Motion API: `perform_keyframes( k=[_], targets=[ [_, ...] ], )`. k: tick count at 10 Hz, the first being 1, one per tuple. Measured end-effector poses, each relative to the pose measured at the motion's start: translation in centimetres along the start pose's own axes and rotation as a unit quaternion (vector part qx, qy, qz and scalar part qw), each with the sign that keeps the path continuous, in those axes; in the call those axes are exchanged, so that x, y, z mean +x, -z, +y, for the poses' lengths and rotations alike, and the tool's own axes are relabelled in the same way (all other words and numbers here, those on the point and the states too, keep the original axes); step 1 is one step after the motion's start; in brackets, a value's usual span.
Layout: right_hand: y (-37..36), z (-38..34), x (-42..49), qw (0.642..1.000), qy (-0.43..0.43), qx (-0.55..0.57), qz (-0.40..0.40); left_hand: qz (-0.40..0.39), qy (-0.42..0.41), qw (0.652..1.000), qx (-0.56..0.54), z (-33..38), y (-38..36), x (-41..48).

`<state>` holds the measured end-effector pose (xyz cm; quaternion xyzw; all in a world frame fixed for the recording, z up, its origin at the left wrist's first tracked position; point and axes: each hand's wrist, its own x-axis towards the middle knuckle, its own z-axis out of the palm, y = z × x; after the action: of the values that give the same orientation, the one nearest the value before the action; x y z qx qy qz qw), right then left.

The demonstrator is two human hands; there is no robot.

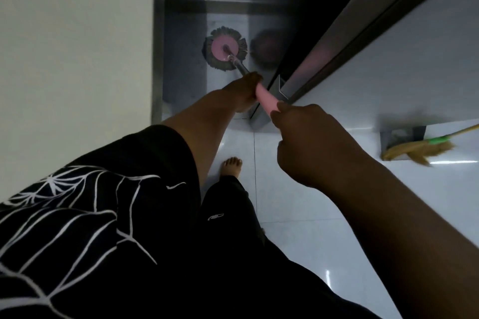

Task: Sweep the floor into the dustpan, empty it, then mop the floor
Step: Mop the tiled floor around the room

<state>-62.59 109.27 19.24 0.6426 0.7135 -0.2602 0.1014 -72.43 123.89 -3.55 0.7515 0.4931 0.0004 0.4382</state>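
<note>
A round mop head (224,52) with a pink disc and grey fringe lies flat on the floor in a narrow, dim gap. Its metal pole runs back toward me and ends in a pink handle (265,97). My left hand (241,92) grips the pole where the metal meets the pink part. My right hand (308,142) grips the near end of the pink handle. A straw broom (420,151) with a green collar lies at the right beside a grey dustpan (401,137).
A pale wall (77,39) bounds the gap on the left. A dark sliding door frame (324,44) runs diagonally along the right. Glossy white floor tiles (298,241) spread to the lower right. My bare foot (232,167) stands just behind the hands.
</note>
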Motion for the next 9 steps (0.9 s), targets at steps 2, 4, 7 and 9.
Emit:
perform_keyframes(
  k=[2, 4, 7, 9],
  targets=[
    [-0.9, -0.5, 4.1, 1.0, 0.015, 0.017, 0.01, 0.007, 0.08, 0.997, 0.022, -2.4, 2.6, 1.1],
    [-2.3, -1.0, 3.9, 0.999, 0.039, 0.017, 0.013, -0.019, 0.116, 0.993, -0.017, -2.2, 3.1, -0.4],
    [-4.2, -0.7, -4.5, 0.998, 0.058, -0.023, -0.016, -0.042, 0.058, 0.992, 0.099, -0.1, -2.3, -7.4],
    [-5.5, 0.2, -12.6, 0.997, 0.053, -0.036, -0.048, -0.065, 0.035, 0.992, 0.098, 2.7, -7.3, -13.6]
  ],
)
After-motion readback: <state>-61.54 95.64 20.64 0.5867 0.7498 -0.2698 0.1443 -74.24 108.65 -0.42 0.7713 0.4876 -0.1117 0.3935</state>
